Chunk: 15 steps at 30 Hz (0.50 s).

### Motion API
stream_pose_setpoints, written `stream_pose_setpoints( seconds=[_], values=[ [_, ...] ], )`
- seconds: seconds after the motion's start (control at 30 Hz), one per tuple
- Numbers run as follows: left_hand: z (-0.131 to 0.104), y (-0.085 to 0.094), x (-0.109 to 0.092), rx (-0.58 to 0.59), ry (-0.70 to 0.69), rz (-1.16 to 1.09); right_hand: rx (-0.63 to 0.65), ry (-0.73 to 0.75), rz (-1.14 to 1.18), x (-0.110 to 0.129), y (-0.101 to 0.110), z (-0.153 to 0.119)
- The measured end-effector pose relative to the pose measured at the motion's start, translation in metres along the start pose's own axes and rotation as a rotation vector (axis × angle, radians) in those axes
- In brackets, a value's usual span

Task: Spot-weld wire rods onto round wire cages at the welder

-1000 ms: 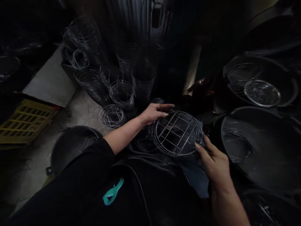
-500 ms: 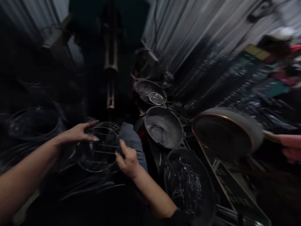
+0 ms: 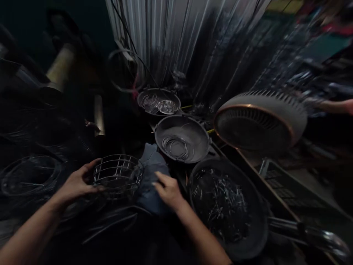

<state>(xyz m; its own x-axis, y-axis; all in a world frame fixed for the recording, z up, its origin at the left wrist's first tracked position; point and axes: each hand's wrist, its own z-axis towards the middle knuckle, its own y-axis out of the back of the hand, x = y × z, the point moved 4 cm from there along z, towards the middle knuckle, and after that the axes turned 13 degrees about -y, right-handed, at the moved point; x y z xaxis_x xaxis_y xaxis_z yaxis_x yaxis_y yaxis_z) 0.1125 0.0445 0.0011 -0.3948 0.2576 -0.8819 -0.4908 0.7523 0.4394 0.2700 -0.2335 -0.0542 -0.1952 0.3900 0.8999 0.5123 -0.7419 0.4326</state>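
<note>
A round wire basket point(image 3: 117, 175) with a grid bottom rests low in the middle, tilted on my lap. My left hand point(image 3: 78, 181) grips its left rim. My right hand point(image 3: 168, 189) is off the basket and lies on a blue-grey cloth point(image 3: 150, 165) just right of it, fingers loosely spread and holding nothing. A dark round pan point(image 3: 227, 206) with several short metal pieces stands right beside my right hand.
Two more dark pans hold wire rings, one point(image 3: 182, 140) in the middle and one point(image 3: 159, 101) farther back. A round fan point(image 3: 259, 119) lies at right. Another person's arm point(image 3: 335, 106) reaches in at far right. Corrugated metal sheets point(image 3: 171, 36) stand behind. Wire baskets point(image 3: 27, 176) lie at left.
My view has swung right, from the stacked wire baskets to the pans and fan. My right hand let go of the basket rim and moved onto the cloth; my left hand still holds the basket.
</note>
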Motion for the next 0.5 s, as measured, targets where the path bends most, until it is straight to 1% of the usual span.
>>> stream_pose_setpoints(
  seconds=[0.07, 0.17, 0.23, 0.27, 0.33, 0.4, 0.5],
  values=[
    [-0.002, -0.004, 0.002, 0.019, 0.019, -0.018, -0.142, -0.21, 0.049, -0.045, 0.033, -0.011],
    [-0.005, -0.006, 0.001, 0.107, 0.071, 0.039, -0.347, -0.539, 0.037, -0.114, 0.081, -0.038],
    [-0.006, -0.007, -0.001, 0.141, 0.085, 0.067, -0.424, -0.731, -0.004, -0.152, 0.105, -0.06],
    [-0.006, -0.008, -0.001, 0.138, 0.085, 0.066, -0.442, -0.815, -0.022, -0.168, 0.113, -0.069],
    [-0.006, -0.012, -0.002, 0.121, 0.084, 0.033, -0.449, -0.953, -0.048, -0.193, 0.123, -0.085],
    [-0.005, -0.017, -0.003, 0.123, 0.094, -0.012, -0.425, -1.055, -0.065, -0.21, 0.124, -0.092],
    [-0.004, -0.022, -0.005, 0.144, 0.108, -0.025, -0.378, -1.133, -0.091, -0.228, 0.116, -0.086]
  ],
)
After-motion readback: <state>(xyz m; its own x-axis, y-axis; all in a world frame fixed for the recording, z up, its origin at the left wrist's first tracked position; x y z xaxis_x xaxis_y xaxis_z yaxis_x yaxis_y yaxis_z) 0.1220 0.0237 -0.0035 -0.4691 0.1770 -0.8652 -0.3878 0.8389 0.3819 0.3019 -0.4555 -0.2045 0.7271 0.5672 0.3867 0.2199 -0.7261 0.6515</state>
